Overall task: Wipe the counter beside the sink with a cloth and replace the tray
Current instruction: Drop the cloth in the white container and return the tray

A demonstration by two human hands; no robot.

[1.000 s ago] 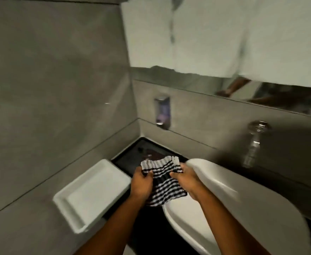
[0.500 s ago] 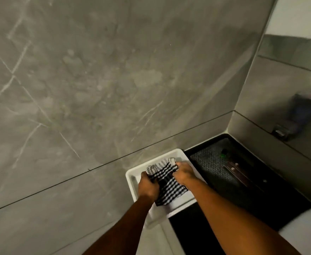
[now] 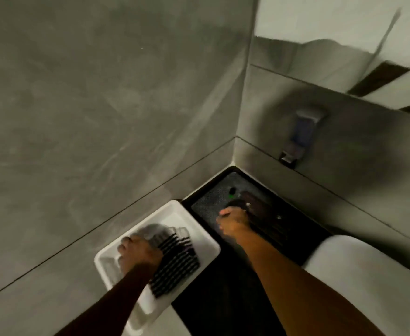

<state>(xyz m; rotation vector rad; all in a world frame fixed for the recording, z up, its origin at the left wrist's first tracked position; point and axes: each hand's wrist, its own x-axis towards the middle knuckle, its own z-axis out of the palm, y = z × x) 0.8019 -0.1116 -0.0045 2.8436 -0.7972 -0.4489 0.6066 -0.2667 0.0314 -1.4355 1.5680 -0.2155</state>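
A white rectangular tray (image 3: pixel 200 235) rests against the grey side wall, partly over the edge of the black counter (image 3: pixel 213 294). Inside it lies a black-and-white checked cloth (image 3: pixel 174 260), blurred by motion. My left hand (image 3: pixel 138 253) presses down on the cloth's left part, fingers closed over it. My right hand (image 3: pixel 234 220) is off the cloth, loosely fisted over the speckled dark counter corner, near a dark brown flat object (image 3: pixel 262 214); whether it grips anything is unclear. The white sink (image 3: pixel 368 282) sits at the lower right.
Grey stone walls meet in the corner behind the counter. A wall-mounted soap dispenser (image 3: pixel 300 139) hangs above the counter on the back wall. A small green-tipped item (image 3: pixel 231 192) lies near the corner. A mirror (image 3: pixel 344 44) fills the upper right.
My right hand has let go of the cloth and moved right over the dark counter. My left hand stays on the cloth in the tray. The view has swung right.
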